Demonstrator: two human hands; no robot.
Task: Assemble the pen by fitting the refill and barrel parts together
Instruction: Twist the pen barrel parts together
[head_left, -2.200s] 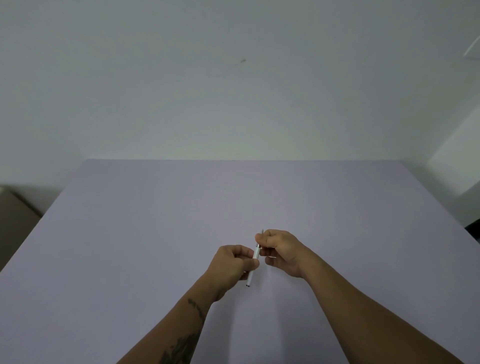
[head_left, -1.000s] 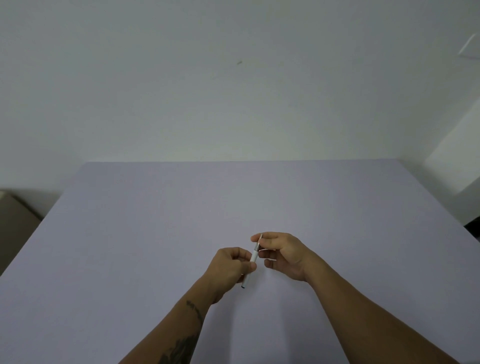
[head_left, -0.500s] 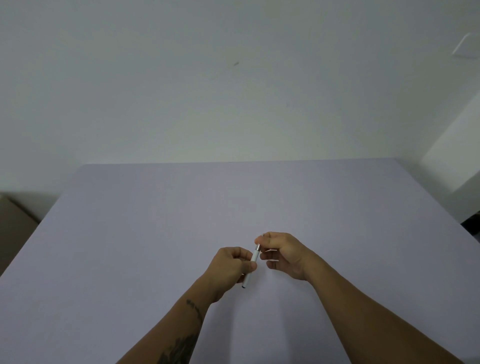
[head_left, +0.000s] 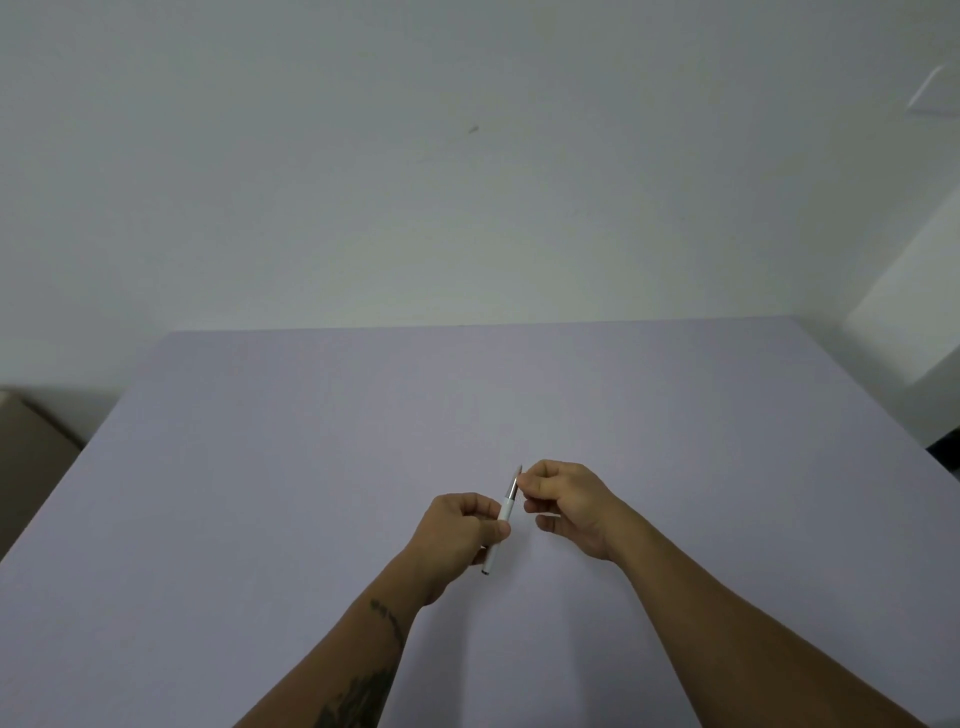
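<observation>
1. Holding the white barrel (head_left: 500, 530), the left hand (head_left: 457, 535) is curled, thumb and fingers pressed onto its middle. Barrel is clear of the table (head_left: 260, 467), lifted above it.
2. Barrel long axis: tilted, running from the low end near the left wrist side up and away toward the right hand. Lower end cap pokes out below the left fist; upper end sticks out above the left fingers.
3. Grey tapered tip section (head_left: 514, 480) sits at the barrel's upper end, in line with the same axis. Whether it is fully seated or only partly on: cannot tell, too small.
4. Right hand (head_left: 569, 506) is just right of the tip section, fingers bunched, thumb and forefinger pinching at or right beside the tip. Actual contact looks likely, not certain.
5. Key relation: the tip lies directly left of the right fingertips and above-right of the left grip, so the right hand is the nearer one to the joint. Judgement: the next move is the right hand twisting or pushing along the barrel axis while the left braces.
6. A thin pale sliver shows under the right fingers; identity unclear, possibly a spare part.
7. Counts: 2 hands, 1 barrel, 1 tip section, 1 unclear sliver, 1 table. Refill: 0 visible on its own; probably already inside, judged only.
</observation>
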